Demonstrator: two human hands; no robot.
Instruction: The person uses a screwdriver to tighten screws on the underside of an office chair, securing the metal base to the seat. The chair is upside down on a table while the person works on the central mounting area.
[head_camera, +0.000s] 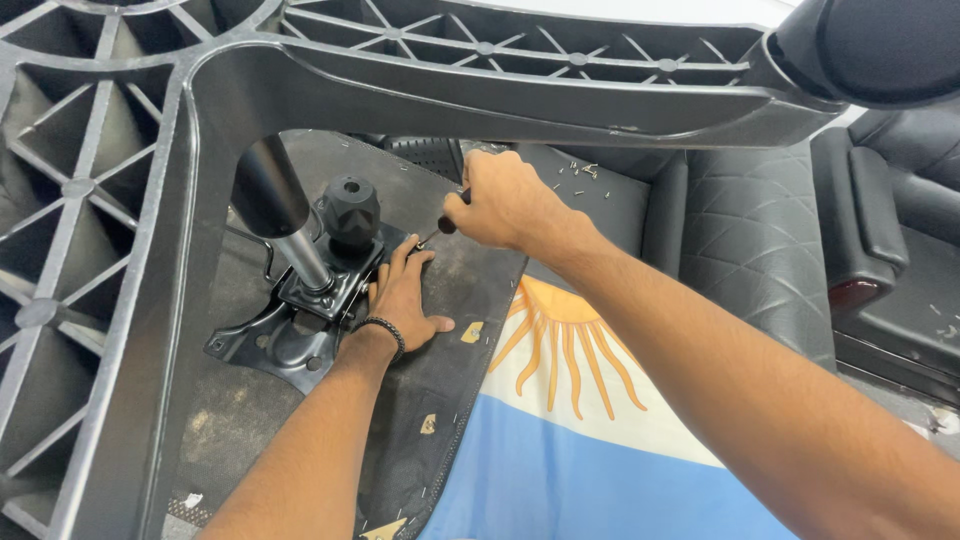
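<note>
**Screwdriver on seat plate, both hands in**

While the left hand (405, 300) lies flat, fingers spread and released, on the upturned seat underside (470, 290), its fingertips rest against the right edge of the black metal seat plate (290, 335). Right hand (505, 205) is clenched round the handle of a screwdriver (440, 228). Tool's long axis slants down and left from that fist; tip sits at the plate's upper right corner, just above the left fingertips. Right hand carries the tool, left hand is nearer the plate. Gas cylinder (285, 215) and black knob (350, 205) rise from the plate. Star base (150, 200) spans the near view. 1 sun-printed blue cloth (570, 440) drapes the seat's right edge.
</note>
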